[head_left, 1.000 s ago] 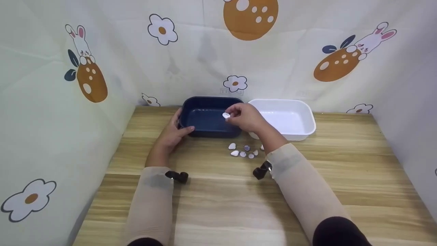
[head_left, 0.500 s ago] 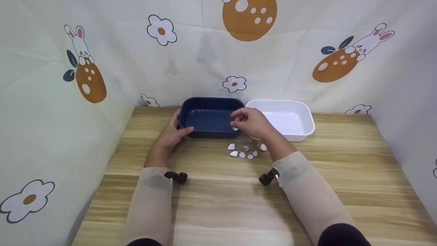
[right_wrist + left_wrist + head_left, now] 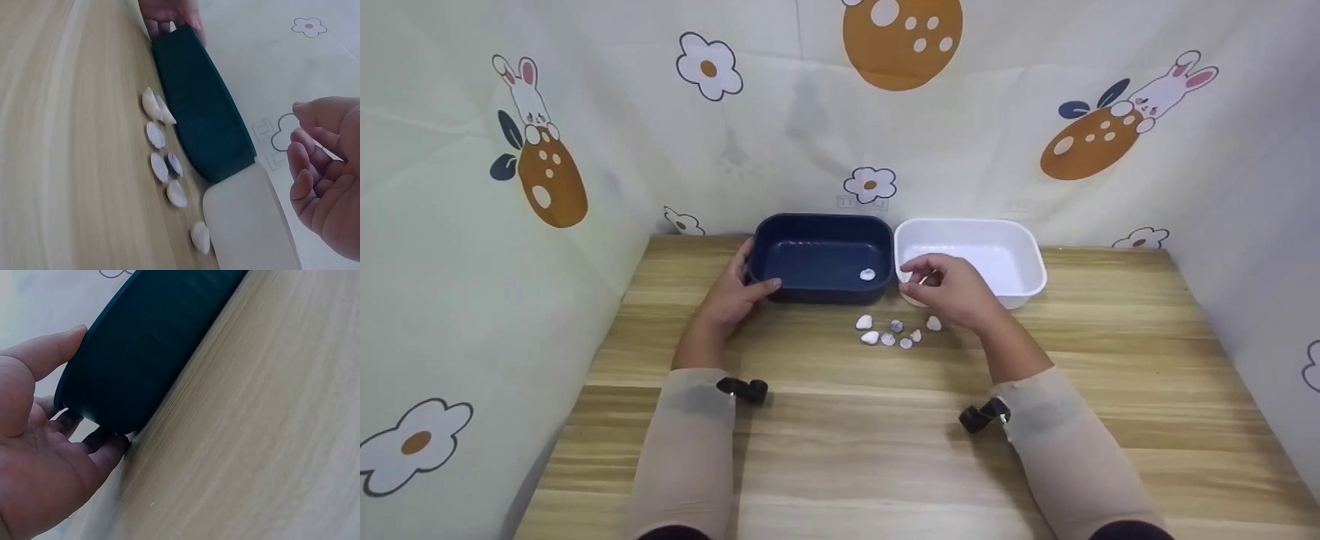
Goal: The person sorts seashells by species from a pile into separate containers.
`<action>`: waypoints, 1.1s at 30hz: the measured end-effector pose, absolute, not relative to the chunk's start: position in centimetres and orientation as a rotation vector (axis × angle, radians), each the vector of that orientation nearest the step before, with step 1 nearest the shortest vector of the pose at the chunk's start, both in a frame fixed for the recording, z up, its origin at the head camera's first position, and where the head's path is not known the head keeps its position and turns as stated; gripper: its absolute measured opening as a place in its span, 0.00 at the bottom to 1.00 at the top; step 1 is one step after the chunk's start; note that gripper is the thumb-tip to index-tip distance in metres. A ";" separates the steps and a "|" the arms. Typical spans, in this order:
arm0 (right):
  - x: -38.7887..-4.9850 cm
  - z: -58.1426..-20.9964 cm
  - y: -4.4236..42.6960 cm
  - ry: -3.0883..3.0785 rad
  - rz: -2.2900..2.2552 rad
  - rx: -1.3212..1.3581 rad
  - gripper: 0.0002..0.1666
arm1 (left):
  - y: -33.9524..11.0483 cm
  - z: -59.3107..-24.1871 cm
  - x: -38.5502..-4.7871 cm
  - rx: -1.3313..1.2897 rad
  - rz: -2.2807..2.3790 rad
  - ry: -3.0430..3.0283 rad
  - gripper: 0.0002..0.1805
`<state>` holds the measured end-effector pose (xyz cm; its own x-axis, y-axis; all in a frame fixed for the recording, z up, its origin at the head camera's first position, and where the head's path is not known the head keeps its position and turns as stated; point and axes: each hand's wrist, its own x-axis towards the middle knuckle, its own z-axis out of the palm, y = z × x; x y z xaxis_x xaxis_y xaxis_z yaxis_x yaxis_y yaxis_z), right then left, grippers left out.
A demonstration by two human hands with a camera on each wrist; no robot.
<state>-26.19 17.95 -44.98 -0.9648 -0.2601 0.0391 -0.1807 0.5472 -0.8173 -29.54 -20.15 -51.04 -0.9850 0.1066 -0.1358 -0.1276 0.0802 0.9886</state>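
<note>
My left hand [image 3: 731, 292] grips the left end of a dark blue plastic basin [image 3: 817, 296]. In the left wrist view the thumb [image 3: 59, 351] lies at the basin's rim and the fingers reach behind its end wall. One white seashell [image 3: 868, 274] lies inside the basin, near its right end. My right hand [image 3: 952, 289] hovers by the near left corner of a white plastic basin [image 3: 1031, 274]. Its fingers are loosely bent and nothing shows between them. Several seashells [image 3: 888, 340] lie on the table in front of the basins; the right wrist view shows their ribbed, pale surfaces.
Both basins stand side by side at the back of the wood-grain table [image 3: 847, 450]. Behind them hangs a printed cloth [image 3: 780, 135], with more cloth at the left and right sides. A black wrist camera mount [image 3: 984, 415] juts from the right sleeve, another from the left.
My right hand has let go of a seashell, which now lies in the dark blue basin. The hand has moved right and toward me. The left hand keeps its hold.
</note>
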 end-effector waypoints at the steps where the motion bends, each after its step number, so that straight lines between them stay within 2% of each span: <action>1: -26.0 -45.0 18.2 2.689 -1.398 -0.383 0.20 | -20.2 -51.0 -29.5 -0.022 2.023 2.174 0.57; 18: -23.6 -46.2 23.0 2.703 -1.332 -0.387 0.18 | -20.2 -51.0 -29.5 -0.020 1.973 2.212 0.57; 29: -23.3 -47.6 23.4 2.627 -1.276 -0.354 0.21 | -20.2 -51.0 -29.5 -0.017 2.009 2.184 0.57; 33: -23.3 -48.2 23.3 2.617 -1.206 -0.374 0.19 | -20.2 -51.1 -29.5 0.001 2.024 2.172 0.57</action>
<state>-23.31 23.29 -48.25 -0.9398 -0.3254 -0.1048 -0.1317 0.6274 -0.7675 -29.48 -20.24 -51.08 -0.9851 0.1176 -0.1251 -0.1166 0.0772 0.9902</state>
